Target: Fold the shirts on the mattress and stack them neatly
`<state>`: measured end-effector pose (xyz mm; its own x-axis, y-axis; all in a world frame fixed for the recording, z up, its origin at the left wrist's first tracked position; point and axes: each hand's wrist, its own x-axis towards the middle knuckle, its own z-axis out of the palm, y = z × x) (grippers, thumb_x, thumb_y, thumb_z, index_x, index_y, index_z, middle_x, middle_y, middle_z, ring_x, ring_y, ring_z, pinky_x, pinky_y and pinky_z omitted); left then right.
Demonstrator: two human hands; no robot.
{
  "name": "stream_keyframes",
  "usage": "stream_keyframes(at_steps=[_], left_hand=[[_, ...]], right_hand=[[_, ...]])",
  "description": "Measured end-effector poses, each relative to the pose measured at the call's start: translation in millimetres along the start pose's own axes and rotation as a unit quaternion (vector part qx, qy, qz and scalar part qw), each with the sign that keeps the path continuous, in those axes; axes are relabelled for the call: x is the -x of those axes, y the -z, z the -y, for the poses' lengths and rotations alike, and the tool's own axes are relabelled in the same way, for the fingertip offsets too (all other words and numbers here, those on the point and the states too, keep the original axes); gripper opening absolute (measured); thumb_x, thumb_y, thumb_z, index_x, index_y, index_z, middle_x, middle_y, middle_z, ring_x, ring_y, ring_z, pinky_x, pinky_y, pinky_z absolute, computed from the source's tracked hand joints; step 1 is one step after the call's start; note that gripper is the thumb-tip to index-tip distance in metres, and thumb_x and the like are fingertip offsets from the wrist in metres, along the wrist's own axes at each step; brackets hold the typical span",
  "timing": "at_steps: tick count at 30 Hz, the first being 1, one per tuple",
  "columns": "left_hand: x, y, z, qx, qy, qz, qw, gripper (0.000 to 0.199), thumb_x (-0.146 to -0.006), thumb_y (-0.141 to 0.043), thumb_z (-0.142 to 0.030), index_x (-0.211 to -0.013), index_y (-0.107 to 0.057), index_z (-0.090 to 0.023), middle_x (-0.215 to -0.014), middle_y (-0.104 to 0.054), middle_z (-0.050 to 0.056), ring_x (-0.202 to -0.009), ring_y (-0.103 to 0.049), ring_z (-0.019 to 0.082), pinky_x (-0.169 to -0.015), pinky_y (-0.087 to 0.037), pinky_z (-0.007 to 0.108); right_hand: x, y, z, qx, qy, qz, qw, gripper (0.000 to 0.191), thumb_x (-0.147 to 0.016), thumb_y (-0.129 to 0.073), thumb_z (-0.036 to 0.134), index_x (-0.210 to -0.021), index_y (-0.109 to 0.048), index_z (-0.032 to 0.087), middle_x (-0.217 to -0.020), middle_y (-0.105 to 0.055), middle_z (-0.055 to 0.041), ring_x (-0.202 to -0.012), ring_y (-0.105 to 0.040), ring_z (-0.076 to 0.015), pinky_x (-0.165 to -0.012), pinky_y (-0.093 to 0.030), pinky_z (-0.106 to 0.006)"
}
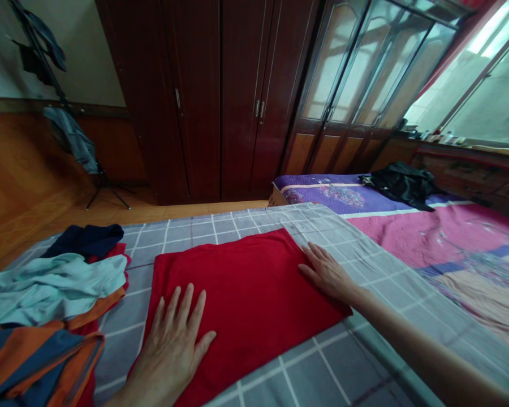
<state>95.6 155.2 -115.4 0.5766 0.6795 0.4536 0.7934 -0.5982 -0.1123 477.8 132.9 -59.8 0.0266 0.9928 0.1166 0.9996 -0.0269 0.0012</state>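
A red piece of folded clothing (246, 299) lies flat on a bed with a grey checked sheet (297, 362). My left hand (176, 333) rests on its near left part, palm down with the fingers spread. Over at the right edge of the red cloth, my right hand (324, 271) lies flat, its fingertips on the fabric. Neither hand grips anything. What kind of garment the red cloth is cannot be told from this side.
Left of the red cloth is a pile of clothes: a light teal garment (55, 282), a navy one (85, 240) and an orange and blue striped one (38, 362). A second bed with a purple and pink cover (407, 232) adjoins at right. Dark wardrobes (220, 102) stand behind.
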Motion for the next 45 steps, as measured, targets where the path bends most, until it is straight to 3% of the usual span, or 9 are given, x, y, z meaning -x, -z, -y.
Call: stream_keyframes(at_steps=[5,9,14,20,25,30,35,41,45], left_hand=[[0.9,-2.5,0.7,0.005,0.005,0.009,1.0,0.06,-0.083,-0.052,-0.047,-0.133,-0.052,-0.015,-0.142,-0.042,0.019,-0.131,-0.036,0.039,-0.104,-0.028,0.057],[0.5,-1.9,1.0,0.006,0.011,0.02,1.0,0.06,-0.082,-0.052,-0.049,-0.132,-0.052,-0.016,-0.142,-0.042,0.018,-0.131,-0.036,0.039,-0.105,-0.029,0.055],[-0.9,3.2,0.4,0.01,0.015,0.041,0.999,0.06,-0.083,-0.052,-0.049,-0.134,-0.05,-0.017,-0.143,-0.041,0.017,-0.132,-0.035,0.038,-0.105,-0.029,0.054],[-5.6,14.8,-0.9,0.041,0.039,0.096,0.994,0.061,-0.085,-0.05,-0.049,-0.137,-0.045,-0.02,-0.145,-0.037,0.016,-0.134,-0.031,0.036,-0.107,-0.028,0.054],[-9.6,23.8,-0.9,0.071,0.052,0.125,0.988,0.06,-0.086,-0.05,-0.048,-0.138,-0.044,-0.019,-0.146,-0.036,0.016,-0.135,-0.029,0.036,-0.107,-0.027,0.055],[-12.4,33.7,-0.8,0.11,0.065,0.148,0.981,0.061,-0.086,-0.05,-0.046,-0.14,-0.041,-0.019,-0.148,-0.031,0.017,-0.137,-0.025,0.036,-0.108,-0.026,0.056],[-17.8,44.1,2.3,0.147,0.086,0.187,0.967,0.061,-0.085,-0.053,-0.044,-0.139,-0.042,-0.018,-0.148,-0.031,0.016,-0.137,-0.025,0.035,-0.108,-0.027,0.055],[-21.6,45.8,6.0,0.243,0.098,0.1,0.96,0.051,-0.087,-0.051,-0.034,-0.134,-0.047,-0.014,-0.142,-0.043,0.014,-0.134,-0.035,0.027,-0.112,-0.023,0.05],[-27.3,52.0,5.2,0.425,0.154,0.026,0.891,0.043,-0.089,-0.049,-0.032,-0.129,-0.05,-0.018,-0.135,-0.051,0.011,-0.128,-0.043,0.023,-0.109,-0.032,0.044]], right_hand=[[34.9,-8.6,-3.9,-0.045,0.057,-0.003,0.997,0.059,-0.094,-0.034,0.048,-0.143,-0.034,0.015,-0.147,-0.035,-0.0128,-0.135,-0.03,-0.0253,-0.109,-0.029,-0.043],[38.7,-6.6,-7.1,-0.038,-0.032,-0.039,0.998,0.058,-0.09,-0.04,0.047,-0.129,-0.049,0.004,-0.126,-0.055,-0.0207,-0.117,-0.051,-0.0294,-0.099,-0.039,-0.042],[30.0,18.0,-2.4,-0.043,-0.12,0.034,0.991,0.045,-0.086,-0.044,0.052,-0.101,-0.065,0.015,-0.096,-0.065,-0.0122,-0.088,-0.062,-0.0258,-0.076,-0.045,-0.035],[16.1,28.1,-4.0,-0.075,-0.194,0.131,0.969,0.039,-0.076,-0.055,0.057,-0.077,-0.063,0.019,-0.072,-0.065,-0.006,-0.067,-0.061,-0.0212,-0.056,-0.035,-0.029],[9.9,22.7,-10.0,-0.15,-0.19,0.138,0.96,0.033,-0.069,-0.064,0.045,-0.053,-0.052,0.019,-0.05,-0.056,0.0,-0.049,-0.049,-0.0129,-0.047,-0.026,-0.025],[18.5,34.9,3.3,-0.415,-0.272,0.181,0.849,0.024,-0.065,-0.068,0.039,-0.066,-0.059,0.017,-0.054,-0.061,-0.0004,-0.046,-0.054,-0.0123,-0.042,-0.034,-0.022],[31.9,45.4,15.1,-0.607,-0.3,0.182,0.713,0.03,-0.066,-0.071,0.031,-0.092,-0.063,0.018,-0.086,-0.072,-0.0095,-0.076,-0.069,-0.0232,-0.067,-0.055,-0.031],[20.6,55.0,31.4,-0.639,-0.274,0.136,0.706,0.03,-0.07,-0.067,0.026,-0.098,-0.066,0.015,-0.099,-0.071,-0.0128,-0.085,-0.069,-0.0252,-0.076,-0.056,-0.034],[-0.7,70.6,65.7,-0.648,-0.234,0.106,0.717,0.041,-0.065,-0.069,0.024,-0.105,-0.065,0.015,-0.094,-0.072,-0.0111,-0.074,-0.07,-0.0229,-0.068,-0.057,-0.031]])
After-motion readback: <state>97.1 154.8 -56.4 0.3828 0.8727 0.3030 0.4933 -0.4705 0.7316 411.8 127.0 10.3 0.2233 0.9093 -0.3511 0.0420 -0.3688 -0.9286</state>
